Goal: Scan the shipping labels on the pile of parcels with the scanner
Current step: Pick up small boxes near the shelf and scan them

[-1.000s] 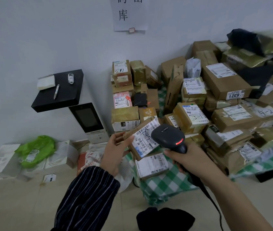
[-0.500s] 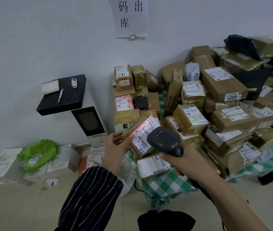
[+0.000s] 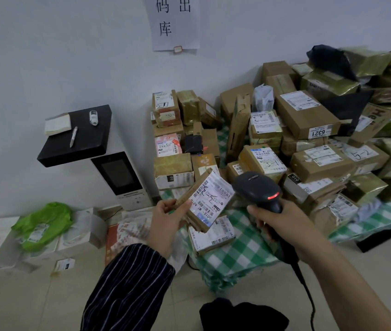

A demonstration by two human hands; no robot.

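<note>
Pinching the parcel (image 3: 207, 203) by one edge with the left hand (image 3: 165, 223) leaves most of it hanging past those fingertips, so imo it could tip or slip while the right hand (image 3: 282, 223), wrapped round the scanner (image 3: 256, 189), aims alongside.

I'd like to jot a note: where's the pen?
In the head view, the pen lies on the black shelf on the left, between a white notepad and a small white bottle.

The wall sheet (image 3: 175, 22) reads 码 出 库 — a sticker (image 3: 319, 133) on a carton (image 3: 309, 118) says 6321, a parcel label (image 3: 362, 154) bears handwritten 5-2, a white-banded box (image 3: 174, 180) shows 010.
</note>
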